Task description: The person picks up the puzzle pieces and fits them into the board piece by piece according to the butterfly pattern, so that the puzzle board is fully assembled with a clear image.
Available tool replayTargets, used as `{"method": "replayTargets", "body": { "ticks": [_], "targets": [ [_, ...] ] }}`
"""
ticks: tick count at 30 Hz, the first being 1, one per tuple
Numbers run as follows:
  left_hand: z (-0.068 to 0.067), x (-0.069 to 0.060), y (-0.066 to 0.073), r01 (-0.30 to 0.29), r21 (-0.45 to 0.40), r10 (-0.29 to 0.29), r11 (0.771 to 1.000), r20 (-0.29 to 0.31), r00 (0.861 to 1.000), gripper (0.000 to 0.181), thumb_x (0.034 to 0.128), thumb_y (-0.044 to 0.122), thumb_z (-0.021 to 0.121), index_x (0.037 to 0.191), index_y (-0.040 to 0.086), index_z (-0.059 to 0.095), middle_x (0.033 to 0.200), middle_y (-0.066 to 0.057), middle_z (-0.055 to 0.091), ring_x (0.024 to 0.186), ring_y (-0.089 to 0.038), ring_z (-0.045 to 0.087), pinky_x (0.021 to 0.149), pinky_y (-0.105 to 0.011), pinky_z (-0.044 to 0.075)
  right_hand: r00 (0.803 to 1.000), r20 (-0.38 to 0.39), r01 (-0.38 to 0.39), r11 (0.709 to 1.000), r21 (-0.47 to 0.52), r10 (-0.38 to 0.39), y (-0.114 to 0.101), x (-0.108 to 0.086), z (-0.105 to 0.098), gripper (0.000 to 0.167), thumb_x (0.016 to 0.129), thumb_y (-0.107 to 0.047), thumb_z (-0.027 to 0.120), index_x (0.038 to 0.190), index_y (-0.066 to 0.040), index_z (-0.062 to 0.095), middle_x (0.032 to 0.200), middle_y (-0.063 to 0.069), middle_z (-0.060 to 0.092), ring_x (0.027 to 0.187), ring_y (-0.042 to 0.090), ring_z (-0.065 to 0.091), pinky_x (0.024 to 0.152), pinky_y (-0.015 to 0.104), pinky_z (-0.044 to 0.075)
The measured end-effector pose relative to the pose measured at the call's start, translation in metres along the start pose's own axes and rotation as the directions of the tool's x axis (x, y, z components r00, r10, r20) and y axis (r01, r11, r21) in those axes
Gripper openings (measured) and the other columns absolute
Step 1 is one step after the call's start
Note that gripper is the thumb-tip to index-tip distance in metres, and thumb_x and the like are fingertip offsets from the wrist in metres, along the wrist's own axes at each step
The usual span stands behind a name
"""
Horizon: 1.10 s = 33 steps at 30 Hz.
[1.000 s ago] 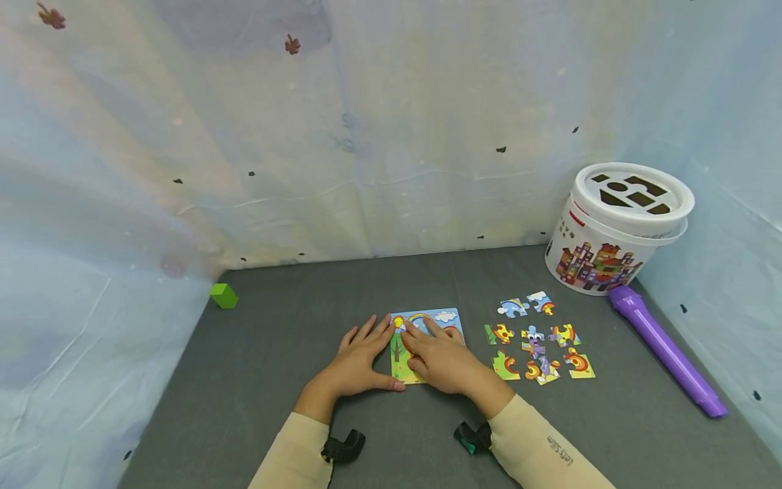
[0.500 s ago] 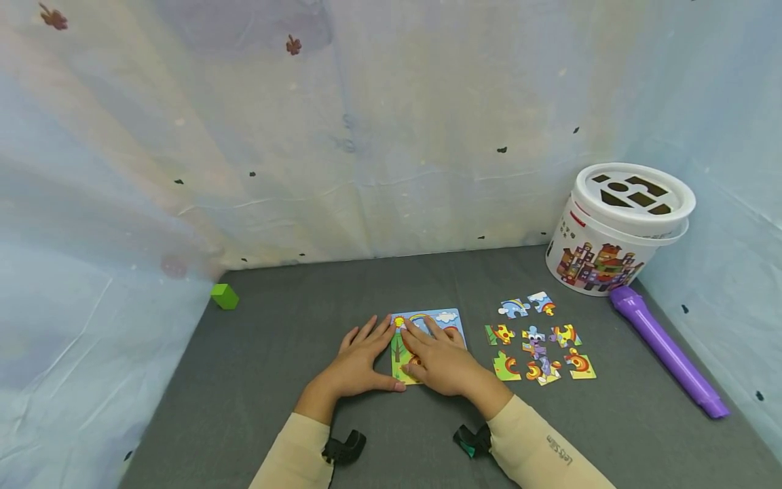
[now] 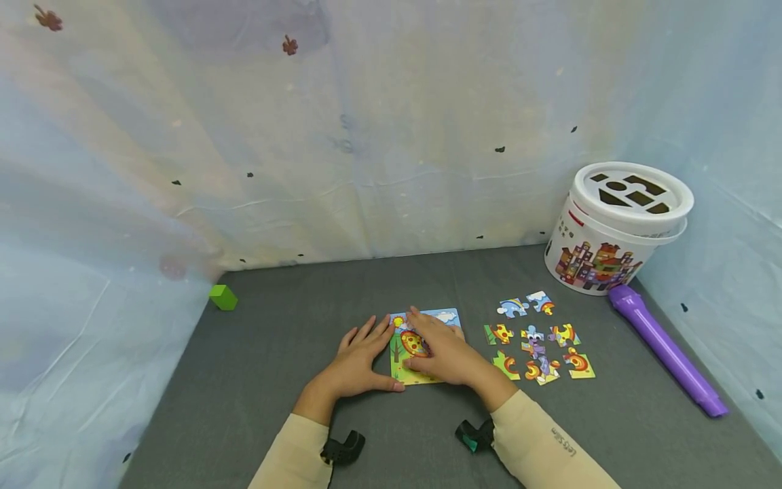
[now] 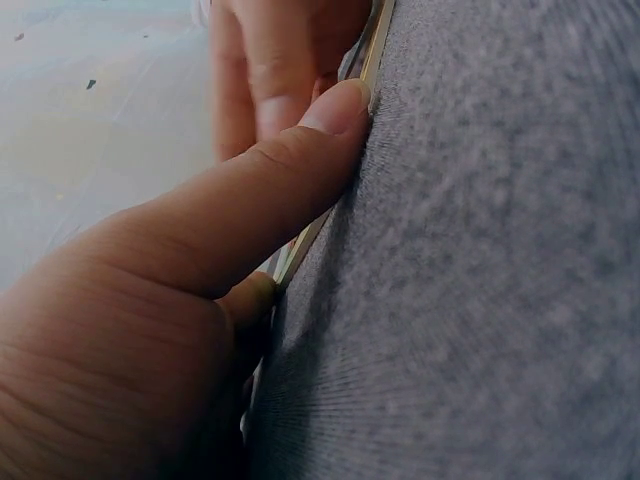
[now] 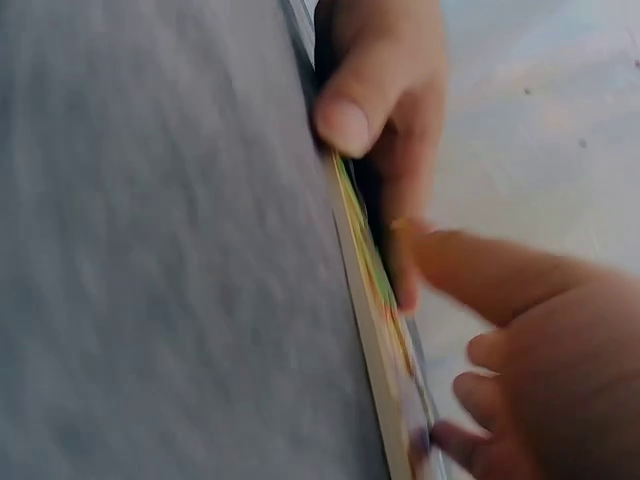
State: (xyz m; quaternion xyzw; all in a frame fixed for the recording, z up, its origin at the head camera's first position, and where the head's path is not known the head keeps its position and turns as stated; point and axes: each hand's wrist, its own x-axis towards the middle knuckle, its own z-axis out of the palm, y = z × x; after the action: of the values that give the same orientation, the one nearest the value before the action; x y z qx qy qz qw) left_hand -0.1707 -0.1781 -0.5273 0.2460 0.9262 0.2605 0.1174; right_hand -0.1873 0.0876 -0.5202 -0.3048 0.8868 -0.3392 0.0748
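A thin, colourful picture puzzle board (image 3: 412,345) lies flat on the grey cloth, showing a red-and-yellow shape, green ground and blue sky. My left hand (image 3: 357,363) rests along its left side, fingers extended. In the left wrist view, the left thumb (image 4: 290,180) touches the board's near edge. Over the board's right part is my right hand (image 3: 447,353), its fingers extended and close to the surface. In the right wrist view this hand looks blurred, and its thumb (image 5: 480,270) is raised off the board. The right hand covers much of the picture.
Several loose puzzle pieces (image 3: 533,343) lie right of the board. A white bucket (image 3: 605,258) with a shape-slotted lid stands at the back right, beside a purple tube (image 3: 668,353). A green block (image 3: 223,297) sits at the far left. Cloth walls (image 3: 391,136) enclose the table.
My right hand has shifted slightly on the board, and its fingers are closer together, uncovering more of the red-and-yellow shape. The left hand has stayed in place.
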Motion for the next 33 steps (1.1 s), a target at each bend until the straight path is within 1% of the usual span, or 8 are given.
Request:
{"method": "replayTargets", "body": {
  "ticks": [3,6,9,14,19,23,28,33],
  "targets": [
    [0.0,0.0,0.001,0.005,-0.002,-0.005,1.0,-0.001,1.0,0.124,0.0837,0.076,0.081,0.176,0.019,0.021,0.181,0.002,0.011,0.166,-0.024,-0.001,0.127,-0.06,-0.001,0.999,-0.027,-0.014,0.989,0.148,0.018,0.006,-0.001,-0.011,0.086,0.106,-0.039,0.074,0.174,-0.01,0.03,0.178,0.013,0.025,0.158,0.04,0.031,0.118,0.073,0.026],
    [0.0,0.001,0.002,0.016,-0.006,-0.016,1.0,-0.002,1.0,0.124,0.083,0.075,0.082,0.176,0.019,0.022,0.181,0.003,0.011,0.166,-0.024,-0.001,0.127,-0.06,-0.001,0.997,-0.064,-0.015,0.949,0.314,0.037,0.015,-0.002,-0.022,0.078,0.109,-0.036,0.07,0.174,-0.011,0.032,0.174,0.017,0.034,0.153,0.042,0.04,0.116,0.069,0.036],
    [0.0,0.001,0.003,0.028,-0.003,-0.028,1.0,-0.003,1.0,0.125,0.0823,0.075,0.083,0.176,0.02,0.022,0.181,0.004,0.011,0.166,-0.023,-0.001,0.127,-0.059,-0.001,0.992,-0.107,-0.004,0.878,0.479,0.063,0.023,-0.005,-0.035,0.068,0.113,-0.031,0.064,0.171,-0.011,0.036,0.165,0.021,0.046,0.145,0.043,0.05,0.111,0.065,0.044],
    [0.0,0.0,0.002,0.031,-0.003,-0.031,1.0,-0.011,0.999,0.125,0.0814,0.075,0.084,0.176,0.02,0.023,0.181,0.004,0.011,0.166,-0.023,0.0,0.127,-0.059,0.0,0.981,-0.159,0.025,0.747,0.665,0.109,0.041,-0.012,-0.06,0.056,0.119,-0.033,0.05,0.168,-0.009,0.041,0.155,0.026,0.056,0.139,0.047,0.056,0.109,0.066,0.046],
    [-0.001,-0.001,0.002,0.039,-0.005,-0.039,0.999,-0.006,0.999,0.126,0.0808,0.075,0.084,0.176,0.022,0.02,0.181,0.006,0.009,0.165,-0.02,-0.002,0.128,-0.056,-0.001,0.974,-0.209,0.106,0.63,0.769,0.092,0.059,-0.024,-0.085,0.061,0.121,-0.043,0.033,0.168,-0.005,0.038,0.156,0.031,0.052,0.139,0.05,0.052,0.108,0.054,0.049],
    [-0.002,-0.002,0.004,0.033,-0.019,-0.033,0.999,-0.007,0.999,0.126,0.081,0.074,0.085,0.176,0.021,0.021,0.181,0.005,0.01,0.166,-0.022,-0.001,0.128,-0.057,-0.001,0.963,-0.257,0.169,0.557,0.813,0.084,0.076,-0.035,-0.1,0.065,0.12,-0.051,0.024,0.167,-0.01,0.041,0.157,0.028,0.052,0.137,0.042,0.055,0.106,0.044,0.049],
    [-0.002,-0.002,0.004,0.035,-0.016,-0.035,0.999,-0.003,0.999,0.126,0.0811,0.074,0.084,0.176,0.022,0.02,0.181,0.007,0.009,0.166,-0.02,-0.002,0.128,-0.055,-0.001,0.937,-0.334,0.239,0.516,0.823,0.099,0.094,-0.051,-0.114,0.069,0.118,-0.056,0.022,0.164,-0.01,0.045,0.155,0.023,0.055,0.135,0.035,0.058,0.106,0.044,0.048],
    [-0.001,-0.001,0.004,0.034,-0.017,-0.034,0.999,-0.004,0.999,0.125,0.0811,0.075,0.084,0.176,0.022,0.021,0.181,0.007,0.01,0.166,-0.02,-0.001,0.128,-0.056,-0.001,0.902,-0.397,0.265,0.508,0.82,0.169,0.104,-0.065,-0.126,0.07,0.117,-0.058,0.023,0.162,-0.012,0.049,0.155,0.023,0.056,0.136,0.036,0.056,0.108,0.047,0.044]
  ]
}}
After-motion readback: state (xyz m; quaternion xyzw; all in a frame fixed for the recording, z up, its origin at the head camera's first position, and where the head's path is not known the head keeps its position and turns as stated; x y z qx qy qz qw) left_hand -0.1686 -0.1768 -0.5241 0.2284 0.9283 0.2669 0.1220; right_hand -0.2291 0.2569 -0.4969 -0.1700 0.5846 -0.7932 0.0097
